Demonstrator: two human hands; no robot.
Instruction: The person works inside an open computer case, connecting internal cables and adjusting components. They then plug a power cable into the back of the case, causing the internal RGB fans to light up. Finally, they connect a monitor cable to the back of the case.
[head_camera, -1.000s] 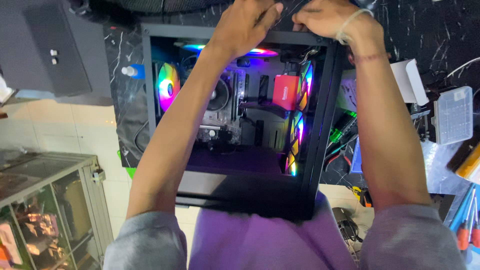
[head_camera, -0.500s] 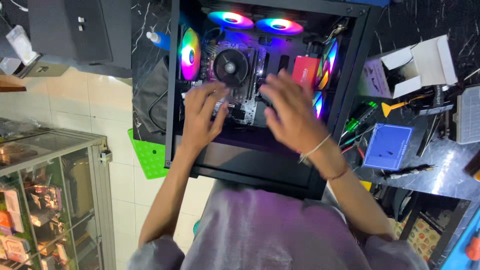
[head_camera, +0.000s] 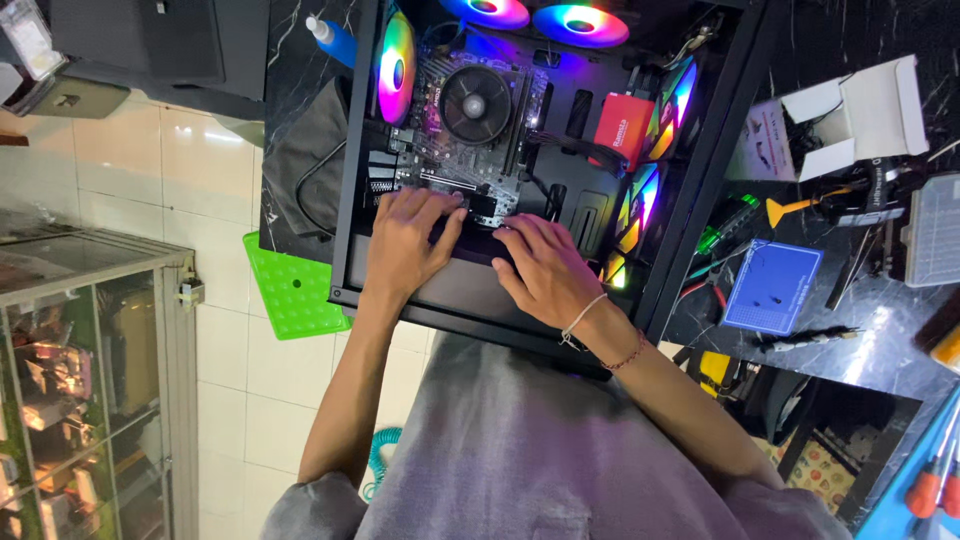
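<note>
Dark marble bench (head_camera: 300, 90), 1 open PC case (head_camera: 700, 170), 5 RGB fans (head_camera: 395, 68), left hand (head_camera: 405, 245) & right hand (head_camera: 545, 270) flat, fingers spread on motherboard (head_camera: 450, 150)

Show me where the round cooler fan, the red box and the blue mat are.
round cooler fan (head_camera: 474, 104), head view, on its hub.
red box (head_camera: 623, 129), head view, on its top face.
blue mat (head_camera: 771, 285), head view, on its middle.

Open white cardboard box (head_camera: 850, 125) upper right on the dark table, flaps up. White printed leaflet (head_camera: 762, 140) just left of it, by the case edge. Red rectangular label (head_camera: 623, 130) inside the case, right of the cooler. Blue squarish pad or package (head_camera: 772, 287) below the box.
</note>
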